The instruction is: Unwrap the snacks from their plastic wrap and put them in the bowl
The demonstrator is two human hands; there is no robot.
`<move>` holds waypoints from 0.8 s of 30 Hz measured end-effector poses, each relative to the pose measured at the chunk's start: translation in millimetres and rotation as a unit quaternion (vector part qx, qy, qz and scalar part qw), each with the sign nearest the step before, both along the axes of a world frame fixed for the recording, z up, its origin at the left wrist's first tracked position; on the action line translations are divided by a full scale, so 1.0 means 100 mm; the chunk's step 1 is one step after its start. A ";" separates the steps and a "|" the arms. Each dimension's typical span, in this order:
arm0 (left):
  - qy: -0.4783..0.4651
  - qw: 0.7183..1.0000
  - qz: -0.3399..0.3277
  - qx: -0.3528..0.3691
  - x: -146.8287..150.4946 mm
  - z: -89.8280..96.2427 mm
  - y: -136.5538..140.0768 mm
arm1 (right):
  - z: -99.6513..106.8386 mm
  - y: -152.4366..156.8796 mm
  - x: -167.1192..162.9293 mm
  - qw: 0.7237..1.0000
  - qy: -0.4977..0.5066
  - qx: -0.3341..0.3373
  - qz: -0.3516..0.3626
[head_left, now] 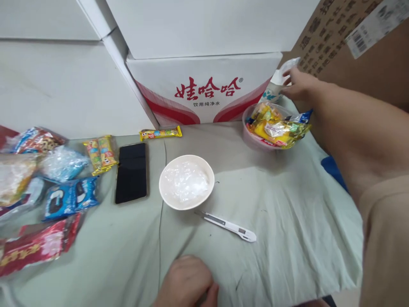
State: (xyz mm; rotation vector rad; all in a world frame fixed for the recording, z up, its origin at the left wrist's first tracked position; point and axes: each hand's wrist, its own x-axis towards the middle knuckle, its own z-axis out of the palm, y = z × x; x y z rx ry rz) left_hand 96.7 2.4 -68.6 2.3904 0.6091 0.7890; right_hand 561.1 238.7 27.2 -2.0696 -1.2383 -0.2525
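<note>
My right hand [297, 83] reaches to the far right, its fingers closed on a crumpled white sheet [288, 66]; whether this is tissue or thin plastic I cannot tell. Just under it is a white cup [271, 94] with a blue leaf pattern, partly hidden. My left hand [188, 279] rests curled on the cloth at the bottom; its palm side is hidden. Beyond it stands a white bowl [162, 187] with clear plastic film [188, 181] inside. A white utility knife [230, 227] lies beside the bowl, blade end toward it.
A pinkish bowl [247, 138] holds colourful snack packets [275, 128]. On the left lie a black phone [131, 172], yellow snack sticks [100, 153], a blue packet [72, 198] and a red packet [38, 247]. White boxes [204, 91] and a brown carton [377, 72] form the back.
</note>
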 end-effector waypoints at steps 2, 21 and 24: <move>0.014 1.000 0.008 -0.014 -0.01 0.05 -0.01 | 0.07 -0.08 -0.04 1.000 -0.016 0.004 -0.010; 0.052 0.998 -0.001 0.021 -0.04 0.22 -0.10 | -0.22 -1.53 -1.15 0.931 -0.311 -0.181 0.066; 0.042 0.999 0.001 0.008 -0.06 0.20 -0.09 | -0.18 -1.35 -0.85 0.935 -0.290 -0.199 0.037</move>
